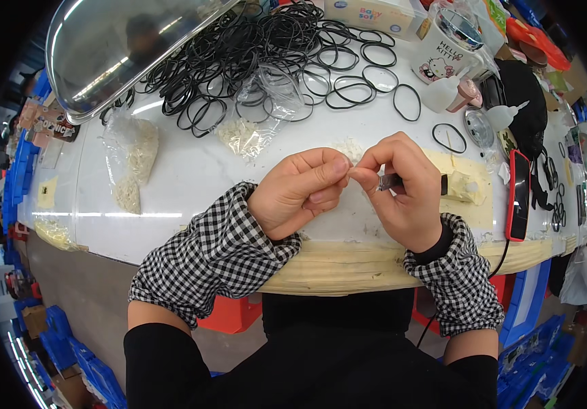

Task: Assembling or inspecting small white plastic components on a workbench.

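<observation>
In front of my chest, both hands meet over the table edge, fingertips touching. My left hand [300, 191] is closed in a pinch of thumb and forefinger. Whatever lies between the fingertips is too small to make out. My right hand [406, 184] pinches at the same spot, its other fingers curled around a small dark metal tool [390, 181]; the tool's exact kind is mostly hidden by the hand. Behind the hands lies a scatter of tiny cream-coloured pieces [349, 147]. A clear plastic bag [246, 136] of similar pieces lies beyond my left hand.
Many black rubber rings [239, 54] are heaped at the back, beside a shiny metal lid-like tray [123, 54]. Another bag of cream pieces [133, 157] lies left. To the right are a red-cased phone [519, 194], a yellowish taped block [467, 187] and a white cup [440, 54].
</observation>
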{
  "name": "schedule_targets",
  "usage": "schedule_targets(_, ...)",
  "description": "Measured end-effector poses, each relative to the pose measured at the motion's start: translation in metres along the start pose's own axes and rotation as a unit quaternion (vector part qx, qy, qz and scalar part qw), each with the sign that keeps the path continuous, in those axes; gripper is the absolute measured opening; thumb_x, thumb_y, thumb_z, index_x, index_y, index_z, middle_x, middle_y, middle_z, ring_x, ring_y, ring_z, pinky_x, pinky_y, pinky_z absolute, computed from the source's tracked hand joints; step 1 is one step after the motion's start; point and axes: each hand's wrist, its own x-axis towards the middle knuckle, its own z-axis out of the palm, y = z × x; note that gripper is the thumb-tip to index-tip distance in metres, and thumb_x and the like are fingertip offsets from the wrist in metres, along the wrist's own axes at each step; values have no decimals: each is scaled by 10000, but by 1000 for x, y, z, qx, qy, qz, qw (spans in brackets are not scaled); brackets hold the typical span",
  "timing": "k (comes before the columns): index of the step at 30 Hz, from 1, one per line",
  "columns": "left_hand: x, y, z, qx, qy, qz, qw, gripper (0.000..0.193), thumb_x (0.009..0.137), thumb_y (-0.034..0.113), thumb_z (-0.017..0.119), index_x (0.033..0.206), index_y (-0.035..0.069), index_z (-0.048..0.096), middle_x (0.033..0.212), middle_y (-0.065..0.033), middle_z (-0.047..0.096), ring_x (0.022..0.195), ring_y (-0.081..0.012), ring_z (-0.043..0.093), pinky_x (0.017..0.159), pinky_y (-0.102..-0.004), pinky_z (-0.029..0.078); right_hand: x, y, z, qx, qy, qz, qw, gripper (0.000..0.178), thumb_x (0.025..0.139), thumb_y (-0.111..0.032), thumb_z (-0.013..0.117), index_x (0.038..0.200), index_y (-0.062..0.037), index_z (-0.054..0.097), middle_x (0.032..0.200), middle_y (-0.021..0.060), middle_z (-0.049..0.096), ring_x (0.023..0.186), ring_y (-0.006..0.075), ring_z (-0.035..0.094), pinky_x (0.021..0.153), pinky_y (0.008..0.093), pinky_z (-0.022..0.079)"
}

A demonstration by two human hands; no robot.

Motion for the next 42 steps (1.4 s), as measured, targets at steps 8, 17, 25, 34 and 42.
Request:
schedule_targets(8, -2, -3, 0, -2, -41, -11, 999, 214, 995, 229, 432, 925, 51, 530, 779, 44, 476, 589, -23, 343, 554, -173, 311, -3, 4, 3, -7, -7, -25, 1000, 170, 723, -58, 728, 794, -30, 576, 718, 62, 552, 580, 176, 550, 513, 264, 436)
schedule_targets(17, -2, -3, 1, -42, -51, -6, 998, 221, 997, 262, 424, 989, 54, 499, 824, 39, 485, 602, -21, 343, 580, -176, 315, -5, 5, 7, -130, -12, -10, 991, 331, 786, -340, 698, 743, -58, 529, 654, 64, 555, 557, 227, 547, 484, 311, 407)
schedule_targets(25, 1, -8, -5, -54, -99, 23, 993, 218, 983, 269, 453, 1041, 61, 483, 930, -25, 545, 567, -20, 303, 621, -141, 343, -6, 4, 13, -117, -8, 3, 993, 316, 811, -325, 677, 732, -64, 517, 623, 54, 531, 521, 222, 524, 461, 314, 393)
schedule_targets(34, 0, -9, -5, -46, -81, 25, 995, 258, 991, 274, 431, 1054, 30, 488, 961, -45, 546, 567, -22, 310, 623, -148, 348, -7, 4, 13, -115, -10, 7, 993, 322, 821, -333, 666, 728, -64, 515, 617, 50, 521, 515, 219, 517, 457, 314, 387)
schedule_targets(42, 1, -9, -4, -45, -85, 29, 995, 203, 983, 270, 453, 1032, 78, 497, 827, 33, 503, 565, -22, 316, 631, -152, 342, -8, 4, 13, -121, -16, -3, 993, 299, 829, -314, 657, 738, -64, 520, 621, 49, 525, 521, 223, 525, 457, 319, 391)
